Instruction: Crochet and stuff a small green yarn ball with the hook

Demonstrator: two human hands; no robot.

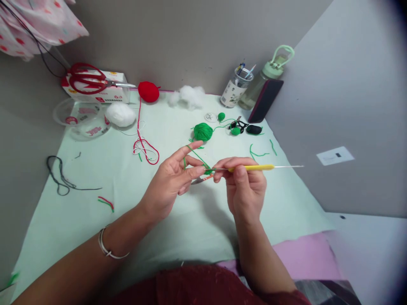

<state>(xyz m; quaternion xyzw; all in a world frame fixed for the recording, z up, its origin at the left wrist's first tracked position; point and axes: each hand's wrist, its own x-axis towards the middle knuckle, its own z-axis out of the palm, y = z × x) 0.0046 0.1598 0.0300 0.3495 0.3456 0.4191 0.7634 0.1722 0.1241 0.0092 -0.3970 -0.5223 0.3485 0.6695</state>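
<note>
My right hand (pixel 246 186) is closed round the yellow handle of a crochet hook (pixel 259 167), which lies level and points left, with a thin metal end also sticking out to the right. My left hand (pixel 173 180) pinches a small green crochet piece (pixel 208 170) between thumb and fingers, right at the hook's left tip. Green yarn (pixel 199 156) runs from the piece up over the raised left index finger. Partly hidden under the hands is a grey and orange tool (pixel 203 179), too covered to name. Just beyond the left fingertip rests a green yarn ball (pixel 202 132).
At the back left, red scissors (pixel 87 80) lie on a box, near clear plastic lids (pixel 90 127), white yarn (pixel 120 114) and a red yarn ball (pixel 149 92). White stuffing (pixel 187 97), a pen cup (pixel 235 90), a water bottle (pixel 263 80) and a dark phone (pixel 266 101) stand along the back.
</note>
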